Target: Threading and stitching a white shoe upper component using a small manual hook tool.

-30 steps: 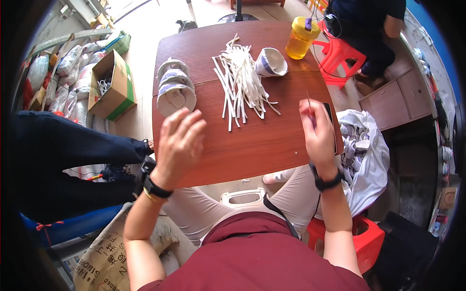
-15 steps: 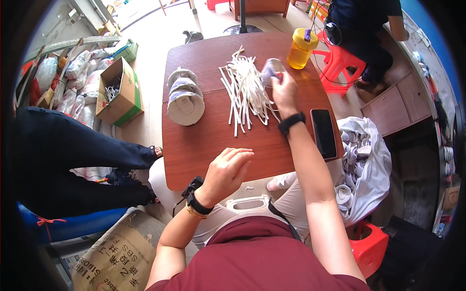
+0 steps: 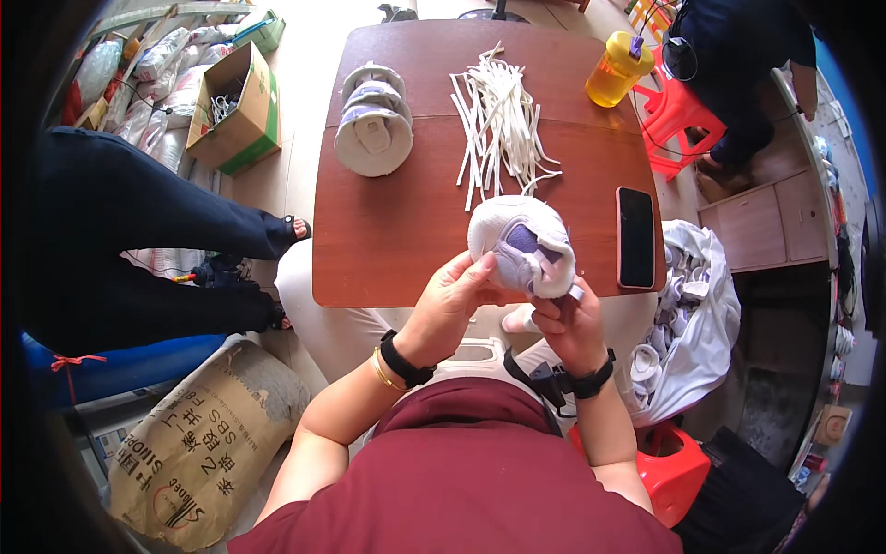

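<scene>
A small white-and-lavender shoe upper (image 3: 494,224) is held up over the table's near edge, its opening turned partly toward me. My left hand (image 3: 452,300) pinches its left side between thumb and fingers. At the lower right edge, my right hand (image 3: 572,325) is closed on the same upper, and a short white tab shows by its fingertips. Whether that tab belongs to the upper or is a loose strip, I cannot tell. Beyond both hands lies a pile of thin white strips (image 3: 503,129). To its left, several similar uppers stand in a stack (image 3: 374,148).
On the brown table (image 3: 415,268) are a dark phone (image 3: 636,235) and a yellow lidded jar (image 3: 616,74). A white bag (image 3: 715,314) of uppers stands at the right, beside a red stool (image 3: 674,471). People stand at left and far right; an open carton (image 3: 235,115) sits at far left.
My right hand has come back from beside the strips toward me with the upper. My left hand has moved up and now grips it too. The whole view has shifted.
</scene>
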`<state>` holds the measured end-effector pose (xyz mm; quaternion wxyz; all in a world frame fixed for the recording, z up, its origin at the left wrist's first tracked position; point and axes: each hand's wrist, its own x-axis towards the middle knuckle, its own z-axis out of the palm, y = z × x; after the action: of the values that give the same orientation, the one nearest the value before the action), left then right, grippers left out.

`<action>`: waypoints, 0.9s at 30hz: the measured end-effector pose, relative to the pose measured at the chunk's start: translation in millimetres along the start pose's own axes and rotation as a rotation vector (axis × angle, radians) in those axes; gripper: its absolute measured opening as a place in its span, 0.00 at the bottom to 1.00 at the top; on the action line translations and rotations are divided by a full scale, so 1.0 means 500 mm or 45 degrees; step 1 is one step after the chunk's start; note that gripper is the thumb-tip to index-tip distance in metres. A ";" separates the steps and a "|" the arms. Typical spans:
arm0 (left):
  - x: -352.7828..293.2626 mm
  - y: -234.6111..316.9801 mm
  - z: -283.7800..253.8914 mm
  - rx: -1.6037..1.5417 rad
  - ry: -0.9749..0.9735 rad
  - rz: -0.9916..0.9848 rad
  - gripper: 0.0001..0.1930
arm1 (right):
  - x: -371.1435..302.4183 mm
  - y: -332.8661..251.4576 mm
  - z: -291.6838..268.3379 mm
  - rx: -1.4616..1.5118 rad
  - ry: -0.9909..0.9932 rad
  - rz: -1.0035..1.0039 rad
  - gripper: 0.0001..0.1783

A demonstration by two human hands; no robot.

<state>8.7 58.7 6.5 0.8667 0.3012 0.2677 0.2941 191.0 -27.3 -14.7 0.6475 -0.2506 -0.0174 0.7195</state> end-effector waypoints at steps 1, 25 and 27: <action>-0.001 -0.009 -0.014 0.002 -0.001 0.073 0.18 | -0.002 0.003 0.000 0.005 0.008 0.006 0.17; -0.099 -0.025 -0.070 0.065 0.277 -0.037 0.11 | 0.028 0.030 0.074 -2.069 -0.144 -0.617 0.35; -0.105 0.003 -0.069 0.108 0.340 -0.023 0.11 | 0.047 0.005 0.084 -2.058 -0.271 -0.606 0.31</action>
<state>-49.9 37.1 -0.6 0.8124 0.2934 0.3954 0.3122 171.6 7.1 13.2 0.3985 -0.5567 -0.6393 0.3501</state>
